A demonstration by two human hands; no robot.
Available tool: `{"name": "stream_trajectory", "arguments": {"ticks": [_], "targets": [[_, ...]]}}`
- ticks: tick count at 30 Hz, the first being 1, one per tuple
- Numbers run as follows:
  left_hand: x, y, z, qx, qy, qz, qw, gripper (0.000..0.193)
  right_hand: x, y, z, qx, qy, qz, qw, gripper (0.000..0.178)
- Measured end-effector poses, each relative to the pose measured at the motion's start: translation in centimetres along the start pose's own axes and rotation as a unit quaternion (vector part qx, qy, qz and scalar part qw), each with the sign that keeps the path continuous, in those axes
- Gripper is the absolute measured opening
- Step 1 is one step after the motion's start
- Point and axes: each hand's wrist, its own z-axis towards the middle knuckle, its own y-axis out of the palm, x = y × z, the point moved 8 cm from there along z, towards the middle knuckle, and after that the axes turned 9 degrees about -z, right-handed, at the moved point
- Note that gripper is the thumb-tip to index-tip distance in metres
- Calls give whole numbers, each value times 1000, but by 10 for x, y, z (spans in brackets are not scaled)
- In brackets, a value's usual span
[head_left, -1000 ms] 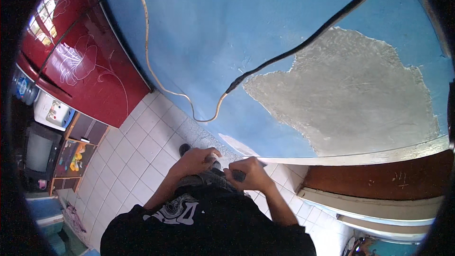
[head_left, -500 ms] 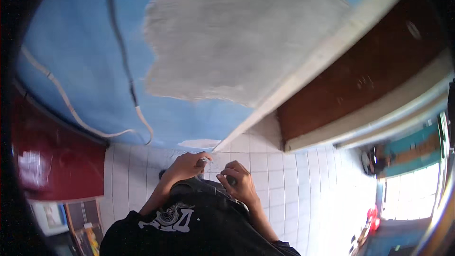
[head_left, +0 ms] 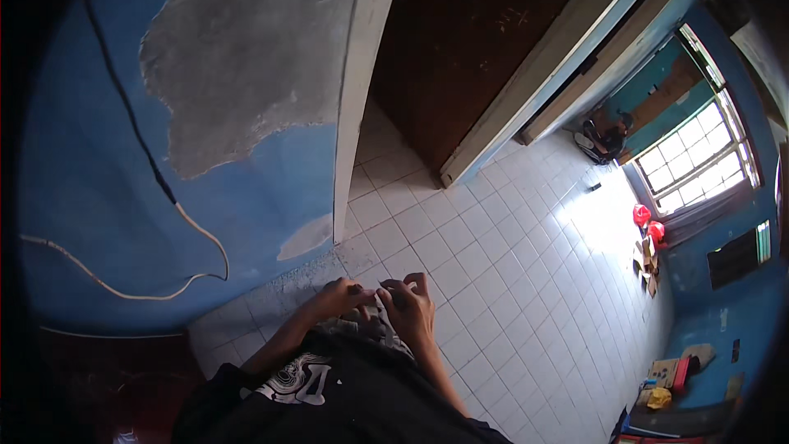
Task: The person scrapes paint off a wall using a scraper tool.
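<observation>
My left hand and my right hand are close together in front of my black shirt. The fingers of both are curled and pinched, the tips almost meeting. Something small and dark shows within the right hand's grip, too hidden to name. Whatever the left fingers pinch is too small to make out. Just below the hands, greyish cloth covers my lap or legs.
A blue wall with a grey plaster patch and a hanging cable stands ahead. Right of it are a brown door and white floor tiles. A person in dark clothes is beside a bright window.
My view has swung to the right, bringing more of the room and window into sight. My hands have drawn closer together, and the whitish bit at my left fingers no longer shows clearly.
</observation>
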Motion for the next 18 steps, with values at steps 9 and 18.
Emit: {"name": "stream_trajectory", "arguments": {"ticks": [9,18], "targets": [[-42,5,-106,219,-50,-302,926,41,-66,33,-84,-21,-83,144,986,24],[20,-23,-147,367,159,-329,855,29,-67,86,-98,-245,98,526,809,34]]}}
